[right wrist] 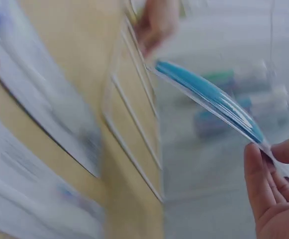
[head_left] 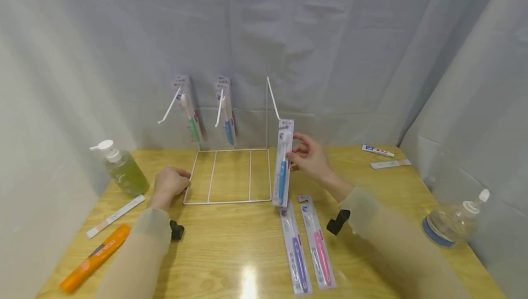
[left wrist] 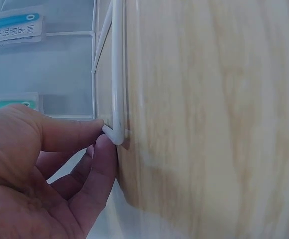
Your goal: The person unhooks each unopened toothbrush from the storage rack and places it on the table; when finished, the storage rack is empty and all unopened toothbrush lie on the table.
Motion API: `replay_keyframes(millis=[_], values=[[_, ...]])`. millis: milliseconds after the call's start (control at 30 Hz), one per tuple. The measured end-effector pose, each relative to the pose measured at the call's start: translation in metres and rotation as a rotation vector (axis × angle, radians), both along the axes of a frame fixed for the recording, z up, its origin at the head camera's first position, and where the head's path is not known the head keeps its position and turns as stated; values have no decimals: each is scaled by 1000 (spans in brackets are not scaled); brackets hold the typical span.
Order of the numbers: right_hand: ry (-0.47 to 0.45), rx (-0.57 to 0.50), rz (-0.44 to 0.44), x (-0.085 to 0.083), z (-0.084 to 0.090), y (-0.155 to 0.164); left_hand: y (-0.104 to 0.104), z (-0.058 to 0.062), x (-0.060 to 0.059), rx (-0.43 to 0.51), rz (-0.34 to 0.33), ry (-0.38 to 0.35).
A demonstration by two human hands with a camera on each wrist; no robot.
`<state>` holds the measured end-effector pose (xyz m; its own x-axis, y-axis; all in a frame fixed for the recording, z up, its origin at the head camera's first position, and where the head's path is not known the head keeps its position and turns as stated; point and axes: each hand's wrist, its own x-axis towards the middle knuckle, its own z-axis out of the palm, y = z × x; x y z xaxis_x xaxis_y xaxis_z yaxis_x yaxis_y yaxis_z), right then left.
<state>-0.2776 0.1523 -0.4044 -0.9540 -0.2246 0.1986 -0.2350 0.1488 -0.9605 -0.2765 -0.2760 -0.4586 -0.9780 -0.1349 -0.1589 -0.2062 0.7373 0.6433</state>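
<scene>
Right hand (head_left: pixel 310 157): fingers clamped on blue packaged toothbrush (head_left: pixel 283 170), near hook (head_left: pixel 273 98). Left hand (head_left: pixel 171 183): fingers pinch white rack (head_left: pixel 231 202).

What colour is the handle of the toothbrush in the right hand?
Blue. The toothbrush handle shows best in the right wrist view, close up.

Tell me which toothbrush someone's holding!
The blue-handled toothbrush in the right hand. The other blue one hangs on the rack, like the green one; the purple one and pink one lie on the table.
</scene>
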Motion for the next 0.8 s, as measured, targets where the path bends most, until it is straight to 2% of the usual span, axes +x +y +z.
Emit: replay_keyframes(millis=[100, 167, 233, 333, 400, 600, 667, 800], values=[[-103, 9, 48, 28, -17, -6, 1, 0, 2, -21, 10, 7], [-158, 33, 73, 46, -27, -11, -3, -8, -4, -29, 15, 15], [-198, 68, 92, 63, -38, -15, -13, -26, -15, -39, 14, 37], [-237, 128, 106, 84, -52, -23, -19, -34, -22, -25, 13, 38], [-259, 160, 113, 94, -58, -27, -20, -33, -22, -17, 20, 39], [-368, 190, 131, 108, -66, -32, -7, -12, -7, -11, 43, 26], [-389, 191, 139, 109, -67, -31, -6, -10, -4, -4, 31, 39], [-387, 216, 160, 110, -67, -27, -7, -13, -7, 5, 32, 38]])
